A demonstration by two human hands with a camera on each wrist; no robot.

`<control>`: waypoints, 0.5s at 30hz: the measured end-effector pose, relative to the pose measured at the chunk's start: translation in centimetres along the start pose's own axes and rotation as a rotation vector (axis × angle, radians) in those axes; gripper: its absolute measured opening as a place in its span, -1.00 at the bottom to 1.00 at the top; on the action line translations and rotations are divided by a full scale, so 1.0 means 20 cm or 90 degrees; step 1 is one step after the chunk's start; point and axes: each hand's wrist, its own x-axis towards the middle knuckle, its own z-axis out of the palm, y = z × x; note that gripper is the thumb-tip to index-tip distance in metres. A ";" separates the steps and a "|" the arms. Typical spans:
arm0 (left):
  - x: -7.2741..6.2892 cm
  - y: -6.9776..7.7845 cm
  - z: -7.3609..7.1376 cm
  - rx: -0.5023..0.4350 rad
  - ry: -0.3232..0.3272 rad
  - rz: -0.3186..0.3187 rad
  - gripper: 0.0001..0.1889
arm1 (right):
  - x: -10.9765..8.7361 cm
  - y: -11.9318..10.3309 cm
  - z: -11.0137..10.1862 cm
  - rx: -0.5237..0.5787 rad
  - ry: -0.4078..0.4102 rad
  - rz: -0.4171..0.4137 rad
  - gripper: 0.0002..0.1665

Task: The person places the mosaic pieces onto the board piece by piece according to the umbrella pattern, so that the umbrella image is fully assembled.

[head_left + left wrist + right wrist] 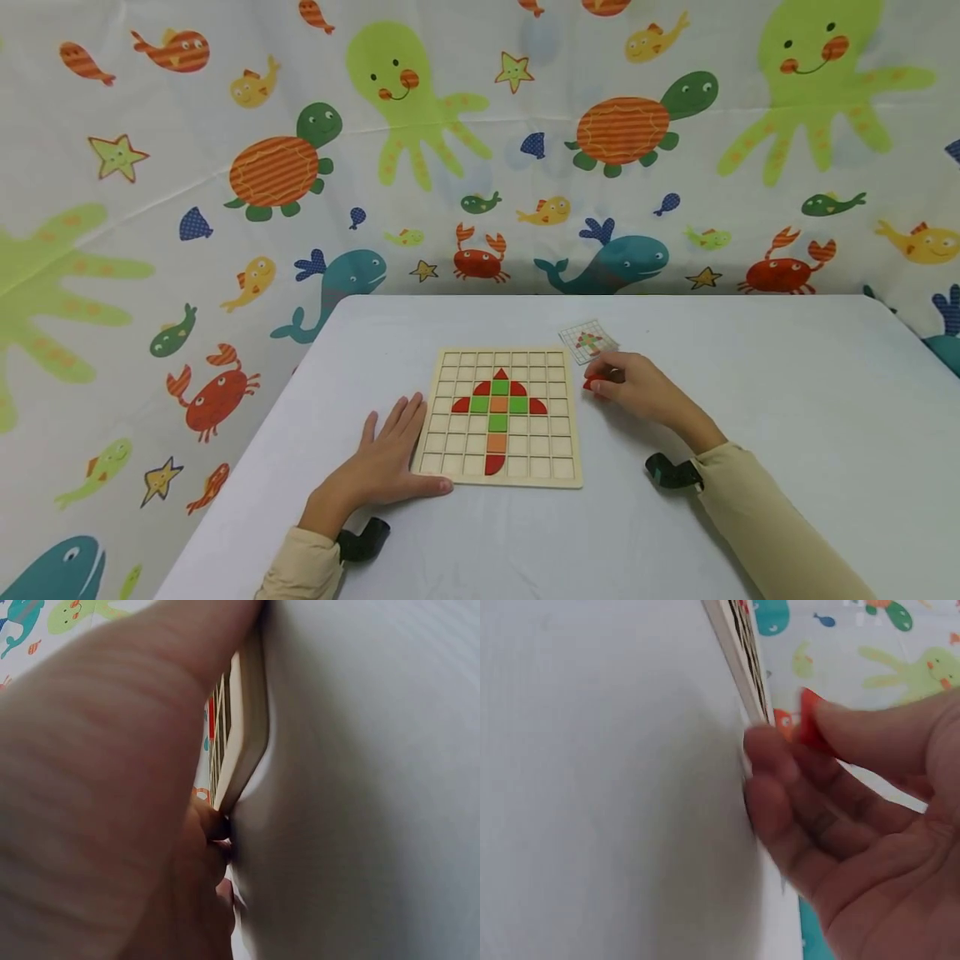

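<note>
A square wooden grid board [457, 458] lies on the white table, with red, green and orange tiles forming an arrow-like figure in its cells. My left hand [386, 462] rests at the board's lower left corner, fingers straight along the left side and thumb by the front edge. Just right of the board, my right hand [637, 387] pinches a small red tile [810, 724] between thumb and fingers, its exact shape partly hidden. Behind that hand lies a pattern card [581, 337] printed with a similar coloured figure on a grid.
The white table [795, 392] reaches back to a hanging cloth [525, 117] printed with sea animals. A dark device is strapped at each wrist, the right one [671, 472] standing out left of the sleeve.
</note>
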 end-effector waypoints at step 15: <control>0.00 -0.01 0.00 0.001 0.000 0.003 0.42 | 0.00 -0.04 0.04 0.191 0.030 0.004 -0.61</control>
